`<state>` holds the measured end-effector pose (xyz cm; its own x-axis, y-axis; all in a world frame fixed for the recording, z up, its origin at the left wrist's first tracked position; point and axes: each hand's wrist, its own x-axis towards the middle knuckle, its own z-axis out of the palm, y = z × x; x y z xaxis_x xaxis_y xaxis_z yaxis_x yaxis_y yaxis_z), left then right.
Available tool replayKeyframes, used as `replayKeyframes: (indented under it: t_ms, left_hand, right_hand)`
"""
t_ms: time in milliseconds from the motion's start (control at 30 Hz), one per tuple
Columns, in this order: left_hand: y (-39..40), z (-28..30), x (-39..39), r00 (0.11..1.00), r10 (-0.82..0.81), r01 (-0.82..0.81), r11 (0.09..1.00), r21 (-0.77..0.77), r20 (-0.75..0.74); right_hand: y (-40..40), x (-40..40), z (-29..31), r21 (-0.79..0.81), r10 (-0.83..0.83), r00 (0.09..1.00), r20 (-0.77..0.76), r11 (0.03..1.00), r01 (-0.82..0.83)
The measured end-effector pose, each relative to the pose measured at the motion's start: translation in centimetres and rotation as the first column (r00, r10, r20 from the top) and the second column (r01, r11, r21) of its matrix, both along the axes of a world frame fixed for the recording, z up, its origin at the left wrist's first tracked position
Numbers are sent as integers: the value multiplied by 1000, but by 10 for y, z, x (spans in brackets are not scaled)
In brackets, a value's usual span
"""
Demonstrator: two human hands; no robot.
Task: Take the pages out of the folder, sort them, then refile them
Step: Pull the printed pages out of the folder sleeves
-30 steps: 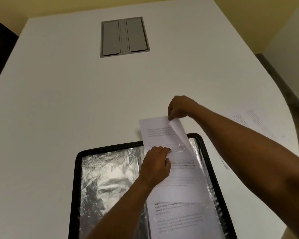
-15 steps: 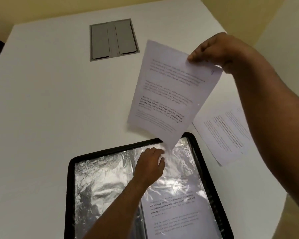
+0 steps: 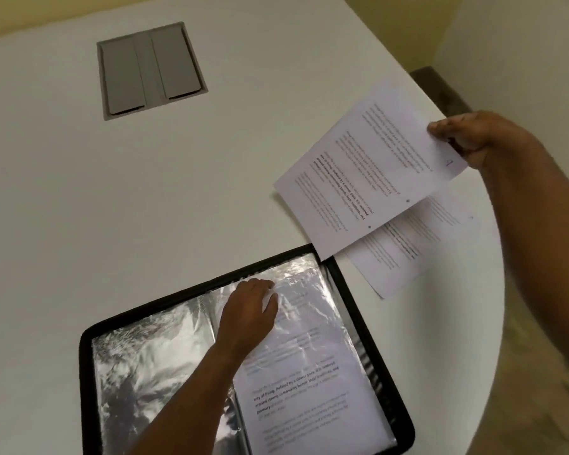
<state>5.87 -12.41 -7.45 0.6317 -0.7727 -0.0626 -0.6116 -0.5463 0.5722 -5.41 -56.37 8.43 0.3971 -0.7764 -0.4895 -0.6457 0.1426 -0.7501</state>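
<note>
My right hand (image 3: 467, 139) pinches a loose page (image 3: 368, 172) over the tabletop's right edge, above another page (image 3: 408, 251) lying there. My left hand (image 3: 250, 310), fingers relaxed, presses the open folder (image 3: 86, 372) at the near edge. I'm unloading; next, lay this page down.

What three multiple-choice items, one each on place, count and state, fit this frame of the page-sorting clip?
1. Where does the loose page on the table lie?
A. right of the folder
B. on the grey hatch
C. inside a sleeve

2. How many pages are out of the folder?
A. one
B. two
C. four

3. What is the right hand doing?
A. resting flat on the table
B. closing the folder
C. pinching a held page above the table

Key: 1 A, it lies past the folder's right edge. 2 B, one held, one lying. 3 C, its fingers grip the page's edge, while the left hand rests on the sleeves.
</note>
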Motion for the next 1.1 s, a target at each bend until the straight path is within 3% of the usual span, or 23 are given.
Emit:
replayKeyframes:
  t_ms: [233,500,633,700,767,867,1000,1100]
  left_hand:
    - [-6,-4,-1,1000,-2,3,998,61,-13]
    - [-13,-1,-3,996,57,-53,997,49,-71]
    - [-15,2,-5,993,82,-78,996,52,-87]
    - [-17,5,-9,987,111,-107,993,40,-116]
    - [-19,7,-12,976,151,-151,988,9,-157]
    - [-21,12,-16,957,192,-201,979,-23,-218]
    - [-17,19,-22,910,269,-292,956,-26,-315]
    - [-11,26,-27,869,308,-350,936,-40,-388]
  right_hand:
    - [-41,-53,-51,37,-71,970,-234,996,82]
    - [-39,-84,-116,-15,-136,954,-268,990,137]
    - [-30,-88,-122,-224,-198,949,-244,964,144]
    - [-19,-86,-122,-404,-237,941,-241,906,125]
    - [7,-82,-128,-537,-256,956,-141,831,143]
    - [89,-75,-136,-608,-78,996,37,789,84]
    - [212,-78,-148,-395,203,973,109,907,-145]
    - [274,-85,-152,-253,352,932,80,912,-323]
